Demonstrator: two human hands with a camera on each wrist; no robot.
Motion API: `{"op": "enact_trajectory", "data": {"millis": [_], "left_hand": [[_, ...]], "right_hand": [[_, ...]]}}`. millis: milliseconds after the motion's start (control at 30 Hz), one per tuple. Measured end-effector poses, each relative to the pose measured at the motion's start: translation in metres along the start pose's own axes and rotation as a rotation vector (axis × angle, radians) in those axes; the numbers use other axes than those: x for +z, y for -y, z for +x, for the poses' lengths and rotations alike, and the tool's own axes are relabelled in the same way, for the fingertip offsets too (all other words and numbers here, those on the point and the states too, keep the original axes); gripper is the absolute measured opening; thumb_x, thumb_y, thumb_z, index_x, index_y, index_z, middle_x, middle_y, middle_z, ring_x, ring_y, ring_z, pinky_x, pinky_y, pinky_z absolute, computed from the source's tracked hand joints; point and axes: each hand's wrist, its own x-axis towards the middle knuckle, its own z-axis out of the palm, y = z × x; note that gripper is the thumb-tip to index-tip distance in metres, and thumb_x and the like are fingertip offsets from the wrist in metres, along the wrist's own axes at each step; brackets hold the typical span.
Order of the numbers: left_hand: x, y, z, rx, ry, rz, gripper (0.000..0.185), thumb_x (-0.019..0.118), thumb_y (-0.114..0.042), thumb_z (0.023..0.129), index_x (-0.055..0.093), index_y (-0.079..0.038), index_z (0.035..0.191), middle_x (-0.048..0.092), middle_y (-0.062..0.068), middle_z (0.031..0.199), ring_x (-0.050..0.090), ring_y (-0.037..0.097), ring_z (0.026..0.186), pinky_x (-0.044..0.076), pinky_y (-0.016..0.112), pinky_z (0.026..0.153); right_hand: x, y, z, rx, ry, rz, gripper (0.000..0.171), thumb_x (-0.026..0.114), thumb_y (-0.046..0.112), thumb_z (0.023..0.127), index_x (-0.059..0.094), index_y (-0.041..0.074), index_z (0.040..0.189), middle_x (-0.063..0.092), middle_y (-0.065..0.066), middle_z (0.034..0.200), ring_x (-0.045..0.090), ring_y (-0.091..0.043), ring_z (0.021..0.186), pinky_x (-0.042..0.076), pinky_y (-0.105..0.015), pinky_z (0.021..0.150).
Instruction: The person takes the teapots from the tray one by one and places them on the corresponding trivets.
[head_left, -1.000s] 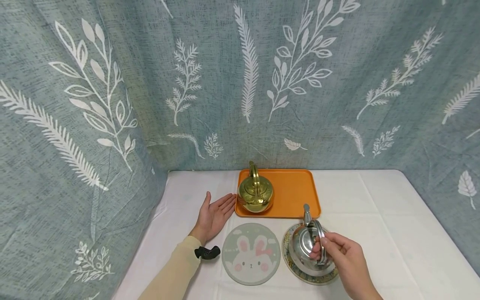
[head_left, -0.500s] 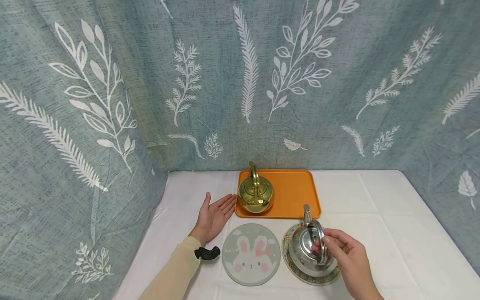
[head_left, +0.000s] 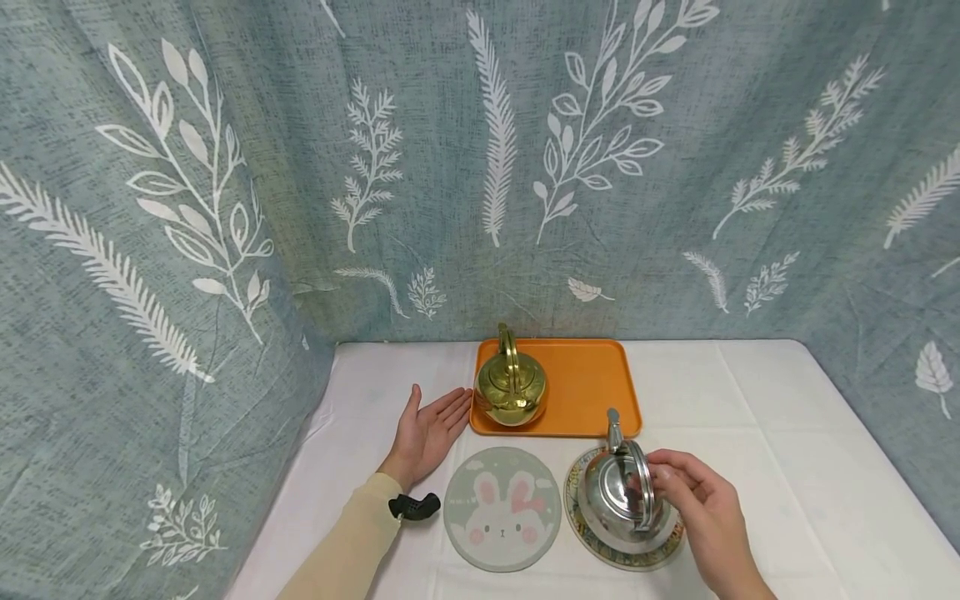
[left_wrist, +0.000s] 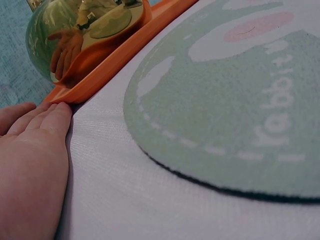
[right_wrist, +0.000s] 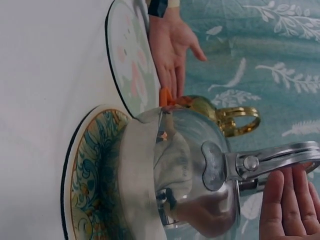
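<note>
A silver metal kettle (head_left: 600,493) stands upright on a round patterned mat (right_wrist: 90,175). My right hand (head_left: 705,504) is at the right side of the kettle's arched handle (right_wrist: 280,156), thumb and forefinger beside it. In the right wrist view its fingers (right_wrist: 295,205) look fairly straight, tips at the handle; whether they touch it I cannot tell. My left hand (head_left: 427,437) lies palm up on the white cloth, fingertips at the left edge of an orange tray (head_left: 588,383). A gold kettle (head_left: 510,392) stands on the tray's left part.
Between the two forearms lies a round grey-green rabbit mat (head_left: 502,512), left of the patterned one. A blue-green leaf-print curtain (head_left: 450,167) hangs behind the table and along both sides. A black device (head_left: 415,506) is strapped on my left wrist.
My right fingers have drawn back to the right, out from inside the silver kettle's handle, and loosened from it. The kettle stays in place. My left hand has not moved.
</note>
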Motion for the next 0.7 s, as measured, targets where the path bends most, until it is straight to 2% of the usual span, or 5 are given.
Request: {"op": "enact_trajectory", "data": {"millis": [200, 467, 700], "left_hand": [[-0.001, 0.0, -0.001, 0.002, 0.002, 0.004, 0.103, 0.034, -0.075, 0.109, 0.013, 0.005, 0.171, 0.015, 0.021, 0.178, 0.016, 0.032, 0.165, 0.02, 0.04, 0.133], [-0.002, -0.001, -0.001, 0.009, -0.001, 0.013, 0.105, 0.035, -0.076, 0.108, 0.014, 0.005, 0.171, 0.017, 0.021, 0.178, 0.017, 0.032, 0.165, 0.021, 0.041, 0.133], [-0.003, 0.0, -0.001, 0.006, 0.019, 0.002, 0.104, 0.032, -0.075, 0.109, 0.011, 0.006, 0.171, 0.013, 0.021, 0.179, 0.014, 0.032, 0.165, 0.02, 0.04, 0.133]], "right_hand": [[-0.002, -0.002, 0.004, -0.015, -0.018, 0.002, 0.027, 0.059, 0.008, 0.113, 0.065, -0.015, 0.126, 0.078, -0.009, 0.11, 0.076, -0.015, 0.101, 0.064, -0.027, 0.089], [-0.006, -0.002, 0.007, -0.045, -0.013, 0.027, 0.025, 0.057, 0.006, 0.113, 0.064, -0.015, 0.125, 0.077, -0.012, 0.108, 0.077, -0.018, 0.099, 0.064, -0.029, 0.089], [-0.01, 0.001, 0.012, -0.074, -0.01, -0.032, 0.025, 0.055, 0.008, 0.115, 0.064, -0.012, 0.127, 0.078, -0.013, 0.11, 0.077, -0.017, 0.1, 0.064, -0.028, 0.089]]}}
